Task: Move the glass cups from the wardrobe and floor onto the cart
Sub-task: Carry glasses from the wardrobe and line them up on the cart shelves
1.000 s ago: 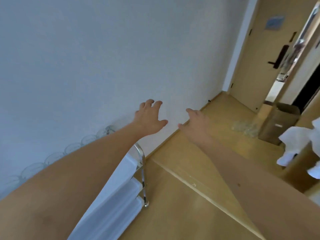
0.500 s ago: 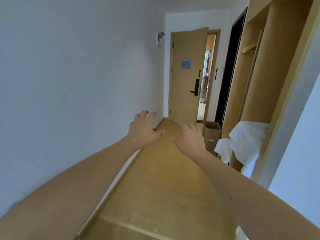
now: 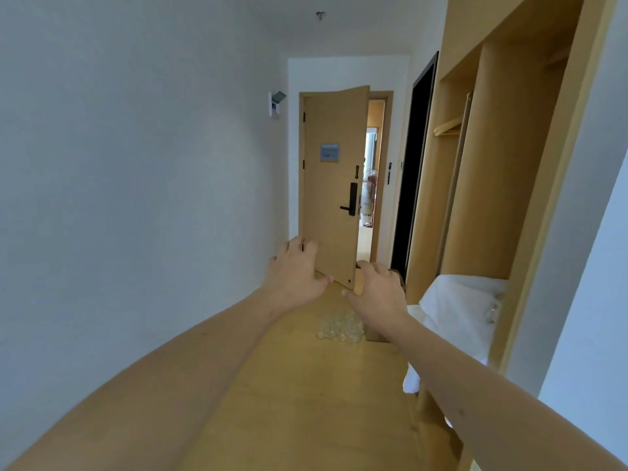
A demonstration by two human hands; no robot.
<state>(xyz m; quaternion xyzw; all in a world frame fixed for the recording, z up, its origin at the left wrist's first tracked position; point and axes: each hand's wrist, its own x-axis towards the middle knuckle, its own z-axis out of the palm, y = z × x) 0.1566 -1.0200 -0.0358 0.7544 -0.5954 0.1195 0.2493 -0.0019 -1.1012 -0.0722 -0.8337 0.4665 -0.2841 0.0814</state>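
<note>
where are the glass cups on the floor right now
In the head view, the glass cups cluster on the wooden floor, just below the right hand.

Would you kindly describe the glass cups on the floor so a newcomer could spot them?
Look down the wooden hallway floor toward the half-open tan door. Before it, beside a brown cardboard box, sits a cluster of clear glass cups, the only transparent, glinting things on the floor.

Narrow corridor with a white wall (image 3: 136, 198) at left and a light wooden floor (image 3: 306, 402). A wooden door (image 3: 331, 198) with a black lever handle (image 3: 350, 203) stands ajar at the far end; a dark doorway (image 3: 413, 171) lies beside it.
</note>
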